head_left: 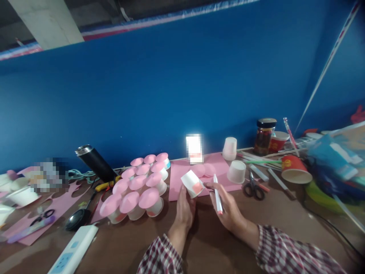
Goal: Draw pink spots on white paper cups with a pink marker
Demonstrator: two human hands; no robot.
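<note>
My left hand is wrapped round a small white paper cup, tilted, with an orange-pink patch on its side. In my right hand lies a white marker pen with an orange end pointing down toward me. Its fingertips are near the cup; whether they touch it I cannot tell. Behind both hands a pink paper sheet lies on the table, with pink paper discs on it. To the left stand several cups topped with pink discs. A plain white cup rests upside down right of the sheet.
Black-handled scissors, a red paper cup and a dark jar are on the right. Leftward are a black flask, a white power strip and pink paper scraps. A blue partition rises behind the table.
</note>
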